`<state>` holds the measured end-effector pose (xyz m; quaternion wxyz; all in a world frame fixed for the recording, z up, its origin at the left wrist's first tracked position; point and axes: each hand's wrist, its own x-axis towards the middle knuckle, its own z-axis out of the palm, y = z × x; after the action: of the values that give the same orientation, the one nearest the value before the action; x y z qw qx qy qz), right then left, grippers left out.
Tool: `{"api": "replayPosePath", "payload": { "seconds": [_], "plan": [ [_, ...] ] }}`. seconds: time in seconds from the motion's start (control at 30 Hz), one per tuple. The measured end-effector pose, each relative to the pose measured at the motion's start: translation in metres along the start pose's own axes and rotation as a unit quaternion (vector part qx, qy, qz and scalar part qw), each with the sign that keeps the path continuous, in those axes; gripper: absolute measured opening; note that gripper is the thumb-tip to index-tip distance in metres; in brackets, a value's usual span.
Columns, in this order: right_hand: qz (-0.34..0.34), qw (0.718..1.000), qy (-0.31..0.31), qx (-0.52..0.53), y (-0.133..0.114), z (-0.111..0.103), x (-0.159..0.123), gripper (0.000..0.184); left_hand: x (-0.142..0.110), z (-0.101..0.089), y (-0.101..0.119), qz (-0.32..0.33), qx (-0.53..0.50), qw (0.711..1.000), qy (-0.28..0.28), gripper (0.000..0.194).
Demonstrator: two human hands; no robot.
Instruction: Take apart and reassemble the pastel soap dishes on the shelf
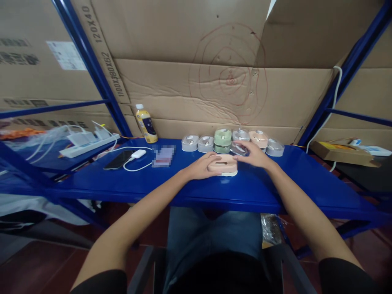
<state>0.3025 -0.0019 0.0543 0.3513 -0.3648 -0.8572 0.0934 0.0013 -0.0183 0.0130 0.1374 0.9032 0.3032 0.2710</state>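
Note:
A pink oval box (pixel 223 165) with a slot in its top lies on the blue shelf (pixel 190 188) in front of me. My left hand (pixel 202 165) rests against its left end, fingers curled round it. My right hand (pixel 252 153) reaches just behind the box, fingers closed on a small clear round piece (pixel 239 148). Behind them stands a row of similar small boxes: grey ones (pixel 197 143), a green stack (pixel 222 139), a pink one (pixel 259 138) and another grey one (pixel 275 148).
A yellow drink bottle (pixel 146 123) stands at the back left. A black phone (pixel 119 159) with a white charger cable (pixel 134 157) lies left of a blurred card (pixel 163 157). A power strip (pixel 88 145) sits far left. Cardboard boxes (pixel 214 81) form the back wall.

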Motion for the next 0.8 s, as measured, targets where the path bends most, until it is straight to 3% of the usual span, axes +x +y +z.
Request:
{"api": "replayPosePath", "payload": {
  "seconds": [0.13, 0.27, 0.57, 0.8],
  "plan": [
    [-0.055, 0.997, -0.047, 0.0, -0.01, 0.019, 0.004, 0.076, 0.004, 0.01, -0.006, -0.072, -0.054, 0.995, 0.045, 0.112],
    [-0.08, 0.994, -0.074, -0.008, -0.017, 0.035, 0.008, 0.081, 0.007, 0.017, -0.008, -0.074, -0.123, 0.988, 0.062, 0.134],
    [-0.051, 0.992, -0.113, -0.022, -0.021, 0.04, 0.012, 0.084, 0.004, 0.019, -0.008, -0.053, -0.065, 0.994, 0.075, 0.143],
    [-0.042, 0.987, -0.144, -0.052, -0.022, 0.044, 0.012, 0.089, 0.005, 0.019, -0.004, -0.062, -0.064, 0.995, 0.04, 0.14]
  ]
}}
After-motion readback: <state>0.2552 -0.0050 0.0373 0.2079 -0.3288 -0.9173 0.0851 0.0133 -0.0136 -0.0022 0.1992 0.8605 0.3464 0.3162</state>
